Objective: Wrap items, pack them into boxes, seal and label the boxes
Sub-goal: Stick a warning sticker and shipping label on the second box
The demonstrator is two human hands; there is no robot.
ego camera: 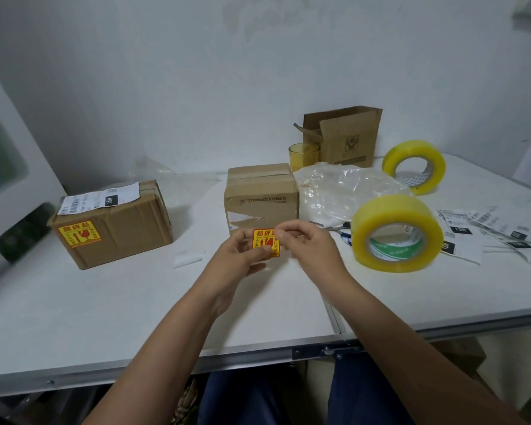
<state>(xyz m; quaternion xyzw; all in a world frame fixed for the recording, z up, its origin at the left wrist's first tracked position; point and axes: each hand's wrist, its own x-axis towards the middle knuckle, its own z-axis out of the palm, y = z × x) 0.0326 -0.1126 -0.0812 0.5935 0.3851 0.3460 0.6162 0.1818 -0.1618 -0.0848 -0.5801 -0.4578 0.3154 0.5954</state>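
At the bottom of the frame two bare forearms reach up from the lower edge over the white table (105,302). In the centre of the frame, the left hand (242,256) holds a red and yellow fragile sticker (265,242), with the thumb pressed on its lower part. The right hand (307,243) pinches the upper right corner of the same sticker between thumb and fingertip.

Just behind the hands, in the middle of the frame, stands a sealed cardboard box (261,197) with tape on top. To the right of the hands a large roll of yellow tape (396,233) stands on its edge, and printed labels (488,231) lie at the right edge. At the left sits another closed box (114,222) that already carries a fragile sticker and a shipping label. Behind the middle box is crumpled clear plastic (347,188). Further up are a yellow glass (302,154), an open empty carton (347,136) and a second tape roll (414,167).
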